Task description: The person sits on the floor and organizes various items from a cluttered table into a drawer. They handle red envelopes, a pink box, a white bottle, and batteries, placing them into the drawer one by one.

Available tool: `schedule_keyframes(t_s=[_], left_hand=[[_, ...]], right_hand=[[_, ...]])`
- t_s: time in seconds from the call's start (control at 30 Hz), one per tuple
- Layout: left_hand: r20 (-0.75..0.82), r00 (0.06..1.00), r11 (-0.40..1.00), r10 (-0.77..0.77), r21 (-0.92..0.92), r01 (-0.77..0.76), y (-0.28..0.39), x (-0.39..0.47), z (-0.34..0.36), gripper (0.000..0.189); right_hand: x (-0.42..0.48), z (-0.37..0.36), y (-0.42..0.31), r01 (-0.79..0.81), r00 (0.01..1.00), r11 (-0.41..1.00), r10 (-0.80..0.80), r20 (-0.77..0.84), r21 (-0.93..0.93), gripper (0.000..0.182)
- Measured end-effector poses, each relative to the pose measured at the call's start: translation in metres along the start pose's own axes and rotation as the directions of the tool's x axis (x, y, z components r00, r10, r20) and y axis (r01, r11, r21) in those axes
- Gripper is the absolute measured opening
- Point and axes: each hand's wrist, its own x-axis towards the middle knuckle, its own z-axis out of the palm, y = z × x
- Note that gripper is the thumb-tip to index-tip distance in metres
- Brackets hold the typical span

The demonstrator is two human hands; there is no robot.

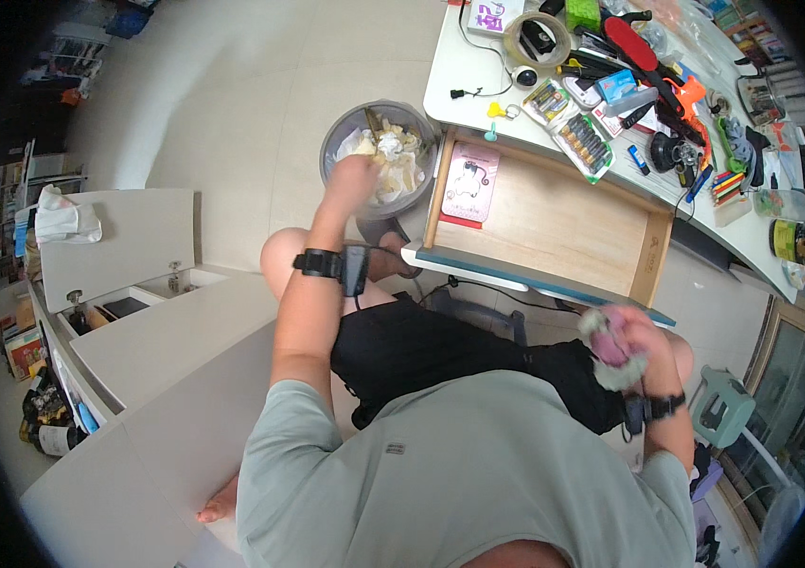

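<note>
Over the grey waste bin (pixel 326 177) is my left hand (pixel 354 183), slightly blurred, its fingers towards the crumpled tissues (pixel 406 174) inside. A pale bit shows at its fingertips, but whether they grip it is unclear. My right hand (pixel 640 334) is closed around a pink and whitish-green fluffy cloth (pixel 613 348), near my knee and just off the front right corner of an open drawer. That wooden drawer (pixel 558 220) holds a pink booklet (pixel 471 182) with a cat drawing, on top of something red at its left end.
The white desk (pixel 470 99) carries a tape roll (pixel 537 40), packs of batteries (pixel 580 145), pens, cables and tools. To the left stands a white cabinet (pixel 182 341) with a raised lid and a white cloth (pixel 67 216). A green stool (pixel 722 406) is at right. Black cable runs below the drawer.
</note>
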Motion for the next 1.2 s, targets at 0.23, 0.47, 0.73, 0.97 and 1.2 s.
schedule_keyframes(t_s=[0.23, 0.47, 0.73, 0.97, 1.2], left_hand=[[0.239, 0.944, 0.964, -0.229, 0.193, 0.185, -0.029, 0.012, 0.033, 0.032], [0.358, 0.913, 0.971, -0.196, 0.199, 0.13, 0.033, 0.004, 0.028, 0.041], [-0.073, 0.989, 0.99, 0.128, 0.066, -0.123, 0.095, -0.009, -0.017, 0.033], [-0.331, 0.886, 0.943, 0.326, 0.055, -0.327, 0.17, 0.018, -0.056, 0.028], [-0.29, 0.908, 0.952, 0.302, 0.137, -0.273, 0.201, 0.029, -0.045, 0.028]], right_hand=[[-0.152, -0.083, 0.088, -0.407, 0.895, 0.908, 0.419, -0.154, 0.1, 0.018], [-0.167, -0.054, 0.179, -0.751, 0.614, 0.608, 0.786, 0.066, -0.258, 0.028], [-0.095, -0.053, 0.062, -0.513, 0.775, 0.79, 0.594, 0.216, -0.335, 0.023], [-0.014, -0.002, -0.037, 0.0, 0.921, 0.933, 0.14, 0.364, -0.359, 0.029], [0.029, 0.056, -0.053, 0.135, 0.947, 0.988, -0.149, 0.285, 0.069, 0.032]])
